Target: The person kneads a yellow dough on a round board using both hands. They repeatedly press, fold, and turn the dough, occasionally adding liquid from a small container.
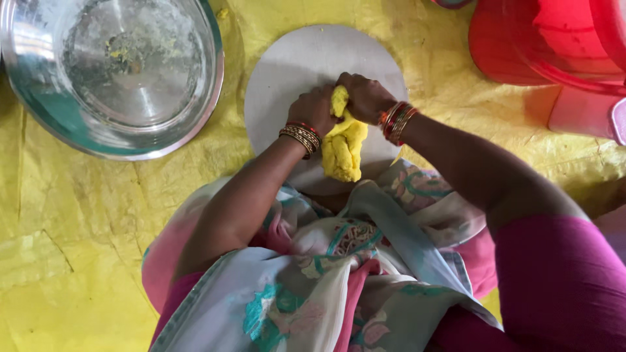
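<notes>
both hands are closed tight on one lump of yellow dough (342, 146), the left hand (314, 109) gripping it from the nine o'clock side and the right hand (365, 96) from the two o'clock side, while the rest of the lump hangs down toward six o'clock over the near part of a round pale board (293, 62). the board lies on a crinkled yellow sheet (78, 228), with a wide steel bowl (208, 85) holding dough crumbs well apart at ten o'clock and a red plastic tub (541, 45) at two o'clock. bangles (301, 137) circle each wrist.
</notes>
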